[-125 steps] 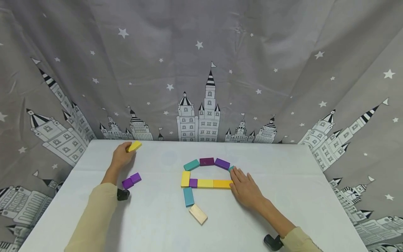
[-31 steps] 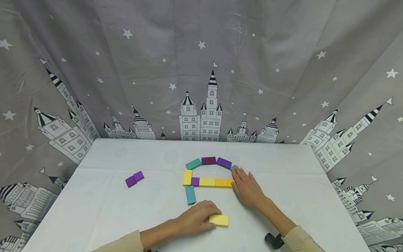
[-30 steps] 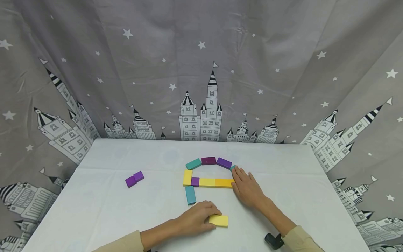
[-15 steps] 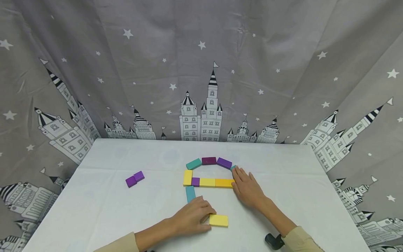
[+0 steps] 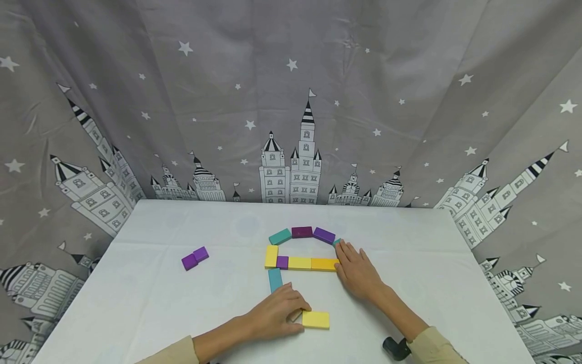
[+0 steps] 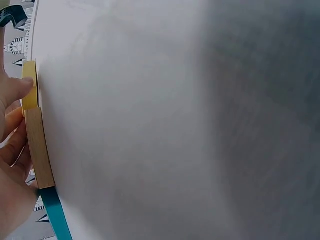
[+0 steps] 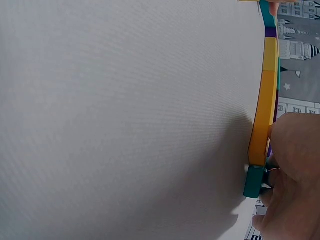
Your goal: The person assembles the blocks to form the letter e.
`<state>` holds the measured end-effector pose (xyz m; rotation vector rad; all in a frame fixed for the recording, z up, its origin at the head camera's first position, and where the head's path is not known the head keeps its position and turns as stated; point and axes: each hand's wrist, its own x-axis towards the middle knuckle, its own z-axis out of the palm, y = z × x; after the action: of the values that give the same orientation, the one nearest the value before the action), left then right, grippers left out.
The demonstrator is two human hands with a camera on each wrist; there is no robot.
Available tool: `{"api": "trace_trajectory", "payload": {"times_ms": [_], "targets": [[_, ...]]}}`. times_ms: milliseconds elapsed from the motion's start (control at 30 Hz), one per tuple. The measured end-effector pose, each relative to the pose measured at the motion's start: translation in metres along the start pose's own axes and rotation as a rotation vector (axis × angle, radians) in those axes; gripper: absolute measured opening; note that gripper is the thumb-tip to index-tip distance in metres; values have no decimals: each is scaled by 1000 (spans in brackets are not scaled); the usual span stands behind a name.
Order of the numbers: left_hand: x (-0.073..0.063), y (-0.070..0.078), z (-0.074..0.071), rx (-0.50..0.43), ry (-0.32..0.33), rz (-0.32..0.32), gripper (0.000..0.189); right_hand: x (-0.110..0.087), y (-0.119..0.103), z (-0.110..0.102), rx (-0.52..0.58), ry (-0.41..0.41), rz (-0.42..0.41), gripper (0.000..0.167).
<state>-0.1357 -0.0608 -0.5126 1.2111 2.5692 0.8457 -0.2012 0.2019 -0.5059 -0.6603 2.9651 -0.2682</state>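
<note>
My left hand [image 5: 273, 314] bends over the table, thumb and fingertips at the left end of a yellow wooden block [image 5: 317, 319]. A plain wood block [image 6: 39, 147] lies under that hand, mostly hidden in the head view, and joins a blue-teal block [image 5: 275, 279]. In the left wrist view the thumb [image 6: 21, 88] lies against the yellow block. My right hand [image 5: 359, 270] rests with fingers extended at the right end of an orange block [image 5: 324, 265]. It partly covers a teal block [image 7: 254, 181], which meets the orange one in the right wrist view.
A yellow upright block [image 5: 271, 256], a small purple block [image 5: 282, 262] and a light yellow block [image 5: 299, 263] continue the row. Above, green [image 5: 280, 236], maroon [image 5: 302, 232] and purple [image 5: 324, 235] blocks form an arch. Two purple blocks [image 5: 194, 258] lie at left.
My left hand carried the yellow block from the back left to the front middle, beside the plain wood block, then shifted slightly left. The right hand has stayed put.
</note>
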Motion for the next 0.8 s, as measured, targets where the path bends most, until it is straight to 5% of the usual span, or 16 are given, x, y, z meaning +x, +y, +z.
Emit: {"api": "trace_trajectory", "payload": {"times_ms": [800], "targets": [[-1,1,-2,3,-9,13,31,0,1,1,-2,9,-7,58]]}}
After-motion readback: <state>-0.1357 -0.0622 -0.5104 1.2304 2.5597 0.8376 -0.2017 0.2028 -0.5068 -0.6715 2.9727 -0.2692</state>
